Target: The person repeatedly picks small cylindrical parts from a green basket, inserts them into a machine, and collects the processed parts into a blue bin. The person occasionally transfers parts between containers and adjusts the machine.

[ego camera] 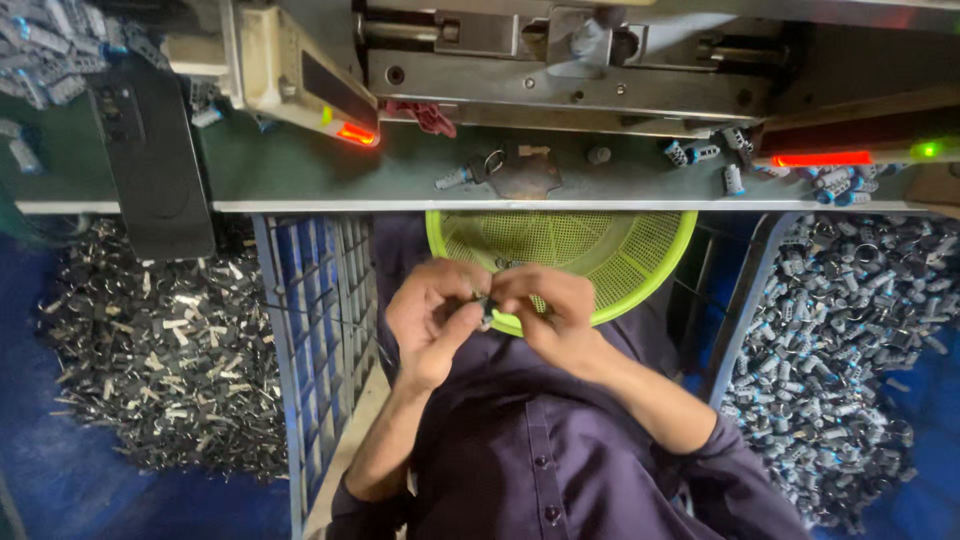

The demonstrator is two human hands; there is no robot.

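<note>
My left hand (432,318) and right hand (545,308) pinch together on one small dark part (486,306), mostly hidden by closed fingertips, held just over the near rim of the lime-green mesh basket (640,270) in my lap.

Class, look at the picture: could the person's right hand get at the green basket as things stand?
Probably yes: the right hand already sits over the green basket rim, nothing between them, though both hands pinch a small part.
</note>
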